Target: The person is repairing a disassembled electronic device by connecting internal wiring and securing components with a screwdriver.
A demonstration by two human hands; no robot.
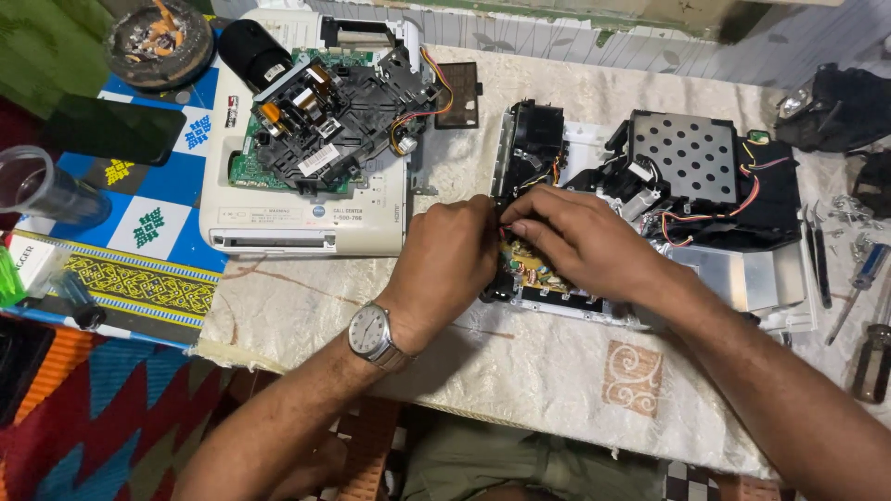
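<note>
Pinching together over the yellow-green circuit board (531, 264) of the opened projector chassis (650, 232), the left hand (445, 255) and right hand (580, 241) meet fingertip to fingertip; what they grip is hidden. Just beyond, coloured wires (733, 199) could snag or tear if tugged.
</note>
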